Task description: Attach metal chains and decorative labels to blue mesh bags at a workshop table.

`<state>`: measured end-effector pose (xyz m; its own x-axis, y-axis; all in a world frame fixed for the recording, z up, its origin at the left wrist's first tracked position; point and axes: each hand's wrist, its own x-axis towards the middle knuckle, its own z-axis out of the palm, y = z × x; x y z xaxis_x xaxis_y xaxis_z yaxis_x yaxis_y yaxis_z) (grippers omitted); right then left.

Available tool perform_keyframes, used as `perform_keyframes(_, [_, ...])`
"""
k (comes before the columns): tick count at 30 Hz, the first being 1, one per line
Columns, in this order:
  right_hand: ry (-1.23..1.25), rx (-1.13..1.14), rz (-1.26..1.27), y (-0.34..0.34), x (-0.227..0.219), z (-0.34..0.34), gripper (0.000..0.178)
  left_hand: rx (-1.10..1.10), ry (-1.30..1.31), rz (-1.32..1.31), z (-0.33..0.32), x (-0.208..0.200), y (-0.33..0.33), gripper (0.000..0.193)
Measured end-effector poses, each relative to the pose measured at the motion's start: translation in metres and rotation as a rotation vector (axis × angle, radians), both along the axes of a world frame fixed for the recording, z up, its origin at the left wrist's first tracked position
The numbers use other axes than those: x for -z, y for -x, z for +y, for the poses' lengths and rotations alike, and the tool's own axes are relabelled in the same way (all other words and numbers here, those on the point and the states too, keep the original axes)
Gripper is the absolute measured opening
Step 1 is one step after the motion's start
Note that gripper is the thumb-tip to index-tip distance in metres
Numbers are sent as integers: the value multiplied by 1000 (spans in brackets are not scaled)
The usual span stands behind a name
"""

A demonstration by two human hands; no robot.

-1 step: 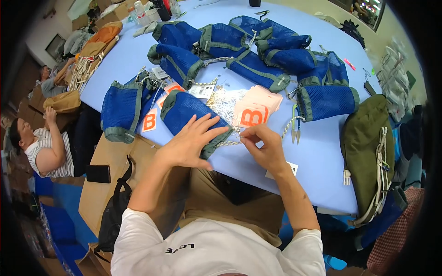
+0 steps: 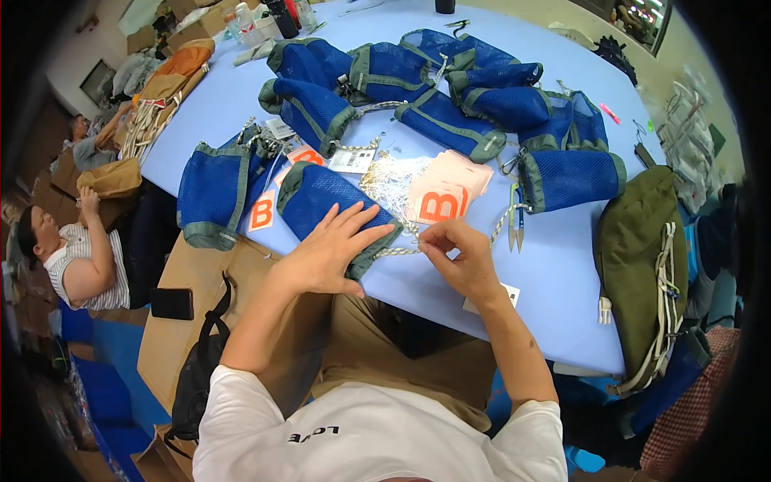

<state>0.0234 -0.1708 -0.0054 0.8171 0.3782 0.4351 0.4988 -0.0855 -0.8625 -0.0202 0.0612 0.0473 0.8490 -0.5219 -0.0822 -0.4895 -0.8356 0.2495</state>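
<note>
My left hand (image 2: 323,255) lies with fingers spread on a blue mesh bag (image 2: 320,199) with grey-green trim, close to the table's near edge. Beside its trimmed end, my right hand (image 2: 464,261) pinches thumb and forefinger together at a light patterned cord (image 2: 395,251). Exactly what sits between those fingertips is partly hidden. Just beyond the right hand is a pile of pale pink tags (image 2: 451,183) with orange print. A tangle of thin white strings (image 2: 393,178) lies left of the pile. Green-handled thread snips (image 2: 516,225) rest to its right.
Several more blue mesh bags (image 2: 450,120) ring the far side of the work spot. An olive bag (image 2: 642,265) hangs over the right edge. A dark phone (image 2: 172,304) and a black bag (image 2: 201,377) are at lower left. Another person (image 2: 80,257) sits left, holding a brown bag.
My left hand and the blue mesh bag under it have shifted very slightly to the left. The right hand keeps its pinch in the same place.
</note>
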Motion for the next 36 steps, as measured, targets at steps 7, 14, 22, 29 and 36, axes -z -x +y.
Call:
perform_keyframes(7, [73, -152, 300, 3, -6, -1, 12, 42, 43, -83, 13, 16, 17, 64])
perform_keyframes(14, [149, -208, 528, 8, -14, -1, 16, 45, 145, -304, 17, 22, 21, 10])
perform_keyframes(22, [-73, -405, 581, 3, 0, -9, 36, -35, 102, -660, 24, -28, 19, 10])
perform_keyframes(29, [33, -433, 482, 7, -15, -8, 48, 5, -151, -778, 34, -90, 22, 5])
perform_keyframes(36, [54, -332, 22, 8, -44, 12, 48, -133, -246, -853, 59, -131, 20, 9])
